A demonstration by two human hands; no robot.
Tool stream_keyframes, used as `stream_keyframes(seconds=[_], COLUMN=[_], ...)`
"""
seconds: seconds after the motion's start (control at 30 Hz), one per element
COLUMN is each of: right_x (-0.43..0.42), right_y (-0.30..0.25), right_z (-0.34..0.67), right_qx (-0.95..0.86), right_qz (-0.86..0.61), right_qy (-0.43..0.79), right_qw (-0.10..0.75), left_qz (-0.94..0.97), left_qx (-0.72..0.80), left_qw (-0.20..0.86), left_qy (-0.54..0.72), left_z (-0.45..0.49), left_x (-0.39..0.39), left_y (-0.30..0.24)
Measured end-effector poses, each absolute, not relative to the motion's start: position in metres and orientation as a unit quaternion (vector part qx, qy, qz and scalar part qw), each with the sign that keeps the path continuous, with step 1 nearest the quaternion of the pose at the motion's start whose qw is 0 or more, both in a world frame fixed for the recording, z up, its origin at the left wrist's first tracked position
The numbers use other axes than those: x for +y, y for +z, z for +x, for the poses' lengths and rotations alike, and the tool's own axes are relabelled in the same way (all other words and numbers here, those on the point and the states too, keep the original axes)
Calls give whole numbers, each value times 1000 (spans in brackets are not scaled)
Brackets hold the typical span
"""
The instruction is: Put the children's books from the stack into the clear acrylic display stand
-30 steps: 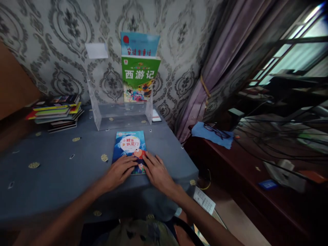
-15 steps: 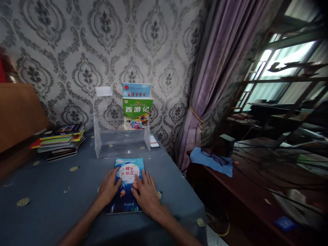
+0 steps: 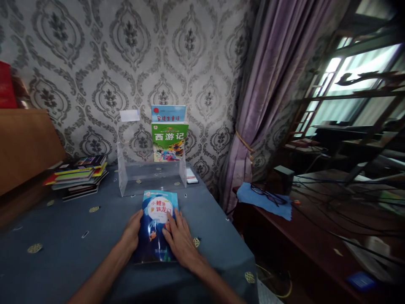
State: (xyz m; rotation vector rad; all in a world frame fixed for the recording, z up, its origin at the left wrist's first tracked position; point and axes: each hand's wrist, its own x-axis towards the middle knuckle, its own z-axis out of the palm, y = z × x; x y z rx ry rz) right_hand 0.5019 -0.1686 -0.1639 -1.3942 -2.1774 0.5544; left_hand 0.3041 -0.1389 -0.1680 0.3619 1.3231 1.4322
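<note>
A blue picture book [image 3: 158, 232] with red Chinese lettering in a white circle lies on the cloth-covered table, its far end looking slightly raised. My left hand [image 3: 132, 231] grips the book's left edge, its fingertips partly hidden at that side. On the right half of the cover, my right hand [image 3: 181, 238] rests flat with its fingers spread. Behind the book stands a clear acrylic rack [image 3: 152, 179]. A green book [image 3: 170, 141] stands upright in it, in front of a light blue book [image 3: 168, 112].
A stack of books [image 3: 80, 175] sits at the table's left, near a brown box [image 3: 28, 145]. To the right, a dark red desk [image 3: 311, 236] carries cables, glasses [image 3: 267, 195] and a blue cloth [image 3: 247, 198]. A purple curtain [image 3: 253, 109] hangs beside the patterned wall.
My left hand has slid off the cover to the book's left edge. The book's far end has risen slightly. My right hand stays on the cover.
</note>
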Motion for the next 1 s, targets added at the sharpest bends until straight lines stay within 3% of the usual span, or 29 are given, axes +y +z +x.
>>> stream_keyframes(seconds=[0.27, 0.43, 0.6, 0.77, 1.0], right_x=[-142, -118, -109, -121, -132], right_y=[-180, -156, -121, -122, -134], right_z=[508, 511, 509, 509, 519], right_qx=[-650, -539, -546, -611, -651], right_qz=[-529, -413, -335, -367, -386], right_qy=[352, 502, 462, 347, 336], right_qw=[417, 536, 613, 609, 561], left_qz=[203, 291, 347, 371, 443], left_qx=[553, 527, 539, 565, 562], left_qw=[521, 448, 350, 310, 325], left_qy=[617, 661, 683, 668, 619], left_z=[323, 326, 323, 318, 317], left_x=[-135, -127, -120, -123, -133], left_y=[-144, -133, -122, -135, -153])
